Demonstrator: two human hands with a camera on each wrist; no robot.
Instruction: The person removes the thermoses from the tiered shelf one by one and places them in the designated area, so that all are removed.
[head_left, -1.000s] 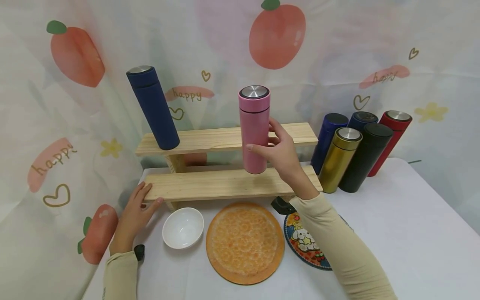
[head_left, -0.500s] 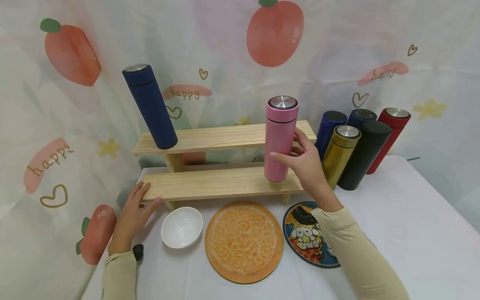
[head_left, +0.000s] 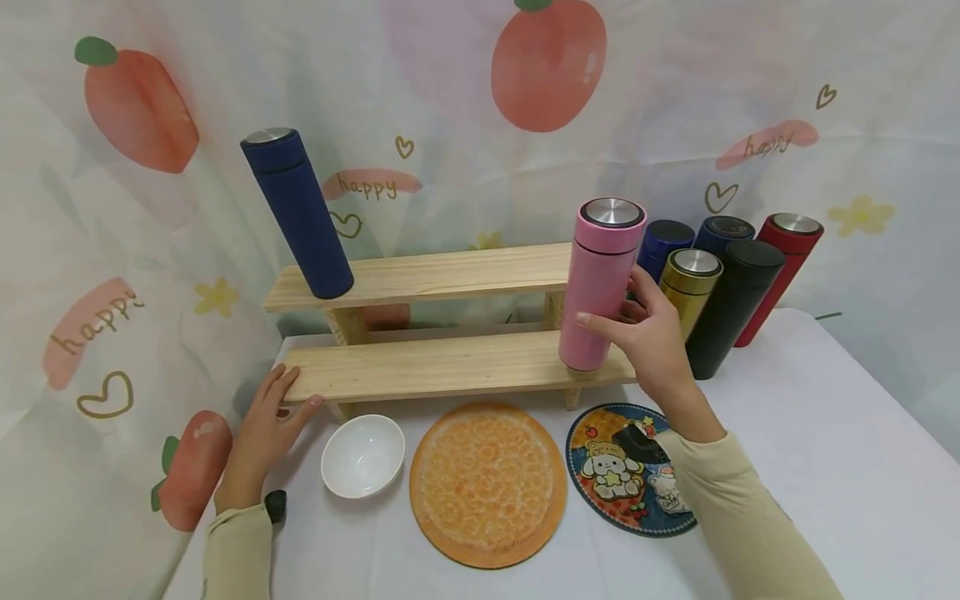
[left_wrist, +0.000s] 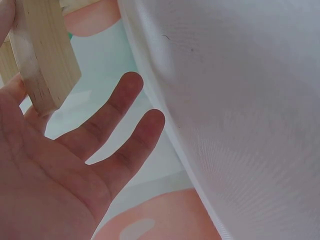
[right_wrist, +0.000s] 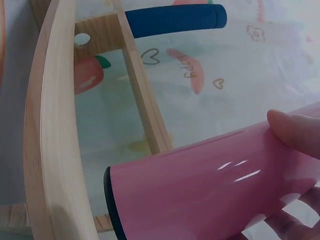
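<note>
My right hand (head_left: 652,337) grips a pink thermos (head_left: 600,287) with a steel-topped lid, thumb in front and fingers round the far side. The thermos stands nearly upright over the right end of the lower board of a two-tier wooden shelf (head_left: 450,367). In the right wrist view, its dark base (right_wrist: 114,205) looks slightly apart from the board. My left hand (head_left: 262,433) holds the left end of that lower board between thumb and fingers; the left wrist view shows two fingers (left_wrist: 135,135) stretched out past the wood. A navy thermos (head_left: 300,217) stands on the upper board's left end.
Right of the shelf stand several thermoses: a gold one (head_left: 690,287), a black one (head_left: 735,308), a red one (head_left: 783,267) and blue ones. In front lie a white bowl (head_left: 363,457), a round orange mat (head_left: 487,483) and a round cartoon mat (head_left: 622,517).
My right hand has carried the pink thermos rightward and somewhat lower, from mid-shelf to the lower board's right end. The left hand stays on the board.
</note>
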